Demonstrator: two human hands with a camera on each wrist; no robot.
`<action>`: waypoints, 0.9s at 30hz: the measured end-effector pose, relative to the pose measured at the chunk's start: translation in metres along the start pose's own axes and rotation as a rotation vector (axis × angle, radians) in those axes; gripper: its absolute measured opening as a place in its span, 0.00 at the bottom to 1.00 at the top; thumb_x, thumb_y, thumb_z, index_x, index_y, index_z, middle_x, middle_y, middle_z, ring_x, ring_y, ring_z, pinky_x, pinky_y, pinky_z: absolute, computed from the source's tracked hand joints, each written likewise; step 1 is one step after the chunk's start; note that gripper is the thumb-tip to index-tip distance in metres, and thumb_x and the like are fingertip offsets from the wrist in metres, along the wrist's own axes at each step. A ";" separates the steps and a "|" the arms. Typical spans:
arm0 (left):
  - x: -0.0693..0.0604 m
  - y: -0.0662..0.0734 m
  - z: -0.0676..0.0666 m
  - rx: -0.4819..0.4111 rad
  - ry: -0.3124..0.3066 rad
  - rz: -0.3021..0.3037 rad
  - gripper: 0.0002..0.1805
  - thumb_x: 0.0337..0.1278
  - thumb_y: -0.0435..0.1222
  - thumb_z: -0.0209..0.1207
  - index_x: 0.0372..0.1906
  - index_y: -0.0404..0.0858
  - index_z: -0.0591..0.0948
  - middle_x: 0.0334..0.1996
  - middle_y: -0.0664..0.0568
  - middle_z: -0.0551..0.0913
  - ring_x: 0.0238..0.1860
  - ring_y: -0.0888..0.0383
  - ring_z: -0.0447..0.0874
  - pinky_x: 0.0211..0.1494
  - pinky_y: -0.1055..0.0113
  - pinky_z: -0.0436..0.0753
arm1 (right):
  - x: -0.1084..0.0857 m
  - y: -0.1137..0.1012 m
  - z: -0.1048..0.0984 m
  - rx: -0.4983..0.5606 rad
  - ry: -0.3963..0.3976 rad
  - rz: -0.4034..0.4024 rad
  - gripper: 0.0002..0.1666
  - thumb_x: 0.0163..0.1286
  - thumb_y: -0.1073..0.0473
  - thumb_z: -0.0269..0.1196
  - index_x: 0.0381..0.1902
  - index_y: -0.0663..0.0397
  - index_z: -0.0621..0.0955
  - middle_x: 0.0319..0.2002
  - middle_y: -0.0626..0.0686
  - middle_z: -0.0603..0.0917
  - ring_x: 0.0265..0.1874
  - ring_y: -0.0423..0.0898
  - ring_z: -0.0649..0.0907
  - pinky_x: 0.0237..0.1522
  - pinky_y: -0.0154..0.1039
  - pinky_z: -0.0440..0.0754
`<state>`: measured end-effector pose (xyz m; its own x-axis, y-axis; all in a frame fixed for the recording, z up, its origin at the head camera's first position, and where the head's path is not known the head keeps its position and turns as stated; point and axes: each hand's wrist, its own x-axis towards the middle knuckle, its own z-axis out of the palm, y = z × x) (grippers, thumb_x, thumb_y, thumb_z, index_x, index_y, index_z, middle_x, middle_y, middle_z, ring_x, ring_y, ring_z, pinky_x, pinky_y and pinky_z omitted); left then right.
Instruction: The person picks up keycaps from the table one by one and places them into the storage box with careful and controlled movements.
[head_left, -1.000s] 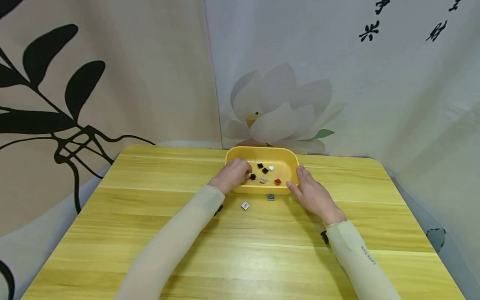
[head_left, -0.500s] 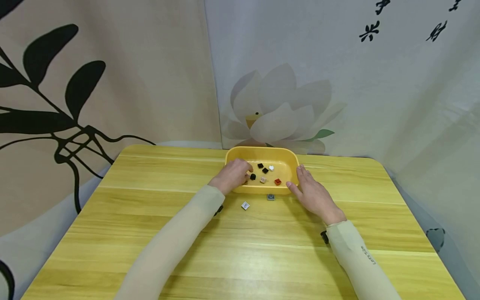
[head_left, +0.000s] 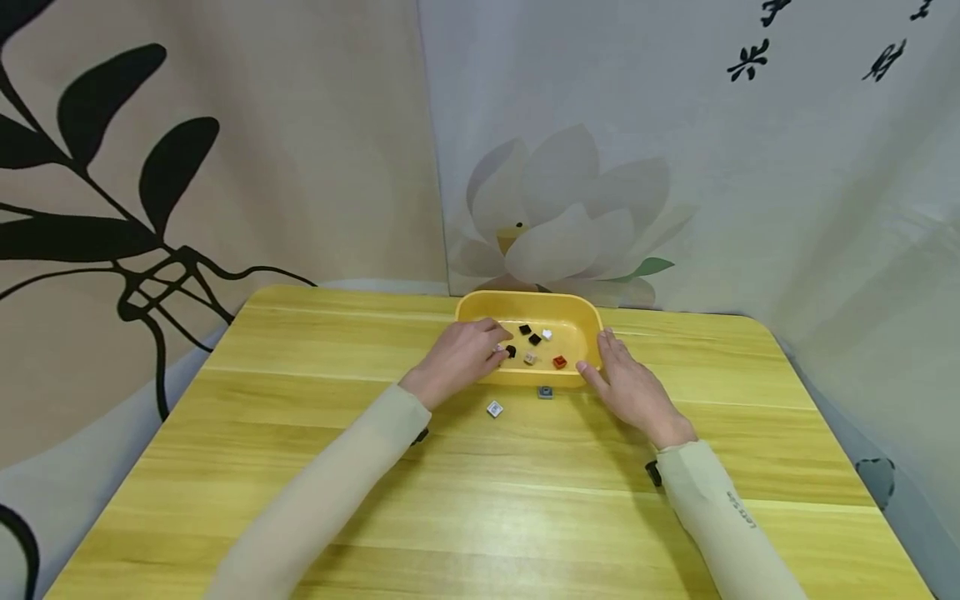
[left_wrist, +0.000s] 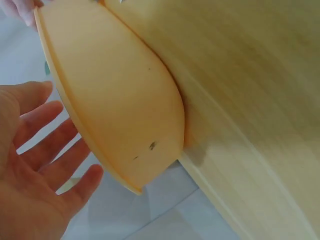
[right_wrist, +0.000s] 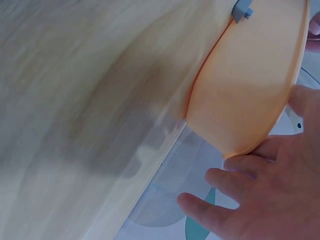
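Note:
A yellow plastic tray [head_left: 540,378] stands near the table's back edge, holding several small building bricks: a red brick [head_left: 559,362], black bricks [head_left: 535,339], a white brick [head_left: 547,334] and a beige brick [head_left: 530,358]. My left hand [head_left: 463,354] reaches over the tray's left end, its fingertips beside a black brick [head_left: 511,352]. In the left wrist view its fingers [left_wrist: 57,132] are spread and loosely bent, with nothing visible in them. My right hand [head_left: 633,392] rests against the tray's right end, fingers extended along the side and thumb at the rim.
A grey brick [head_left: 545,392] lies just in front of the tray. Nearer to me on the wooden table [head_left: 525,508] is a whitish-grey square brick [head_left: 494,409]. A patterned curtain [head_left: 337,150] hangs behind the table's back edge.
My left hand has loosened its curled fingers, and its forearm has shifted slightly left relative to the tray. The right hand keeps its place on the tray. The head view has shifted slightly.

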<state>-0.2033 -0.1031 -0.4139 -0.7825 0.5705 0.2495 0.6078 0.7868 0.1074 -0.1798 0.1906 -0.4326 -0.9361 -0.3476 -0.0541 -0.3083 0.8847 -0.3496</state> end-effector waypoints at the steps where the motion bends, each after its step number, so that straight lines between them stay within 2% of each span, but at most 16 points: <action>1: -0.002 0.001 0.000 0.002 0.017 0.016 0.15 0.72 0.40 0.64 0.57 0.39 0.87 0.53 0.48 0.87 0.45 0.54 0.89 0.47 0.62 0.86 | 0.000 0.001 0.000 0.001 0.000 0.001 0.52 0.83 0.33 0.40 0.80 0.73 0.47 0.81 0.69 0.45 0.79 0.68 0.52 0.76 0.63 0.54; 6: -0.014 0.007 -0.002 -0.001 0.062 0.060 0.19 0.71 0.44 0.65 0.60 0.40 0.85 0.60 0.48 0.84 0.56 0.51 0.86 0.60 0.53 0.82 | -0.001 0.002 -0.001 0.002 0.003 0.000 0.52 0.84 0.33 0.41 0.80 0.72 0.47 0.81 0.69 0.45 0.79 0.68 0.52 0.76 0.63 0.55; 11: -0.028 0.013 -0.003 -0.019 0.080 0.098 0.24 0.70 0.48 0.65 0.64 0.41 0.83 0.67 0.46 0.79 0.65 0.48 0.79 0.65 0.47 0.78 | -0.001 0.003 -0.001 -0.002 0.007 -0.005 0.52 0.83 0.33 0.40 0.80 0.73 0.47 0.81 0.69 0.45 0.79 0.68 0.52 0.76 0.63 0.55; 20: -0.048 0.019 0.001 -0.041 0.114 0.208 0.29 0.70 0.51 0.64 0.68 0.41 0.79 0.70 0.43 0.75 0.68 0.46 0.76 0.67 0.46 0.76 | 0.000 0.003 -0.001 0.003 0.008 -0.009 0.52 0.84 0.33 0.40 0.80 0.73 0.47 0.81 0.69 0.44 0.79 0.68 0.52 0.76 0.63 0.54; 27: -0.057 0.021 0.008 -0.003 0.127 0.311 0.28 0.70 0.51 0.64 0.68 0.42 0.78 0.71 0.43 0.74 0.68 0.46 0.76 0.68 0.48 0.76 | 0.000 0.003 0.000 0.008 0.006 -0.012 0.52 0.83 0.33 0.41 0.80 0.73 0.47 0.82 0.69 0.44 0.79 0.68 0.52 0.76 0.63 0.54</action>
<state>-0.1475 -0.1170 -0.4338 -0.5367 0.7490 0.3885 0.8153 0.5790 0.0099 -0.1806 0.1930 -0.4340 -0.9333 -0.3563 -0.0442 -0.3182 0.8779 -0.3579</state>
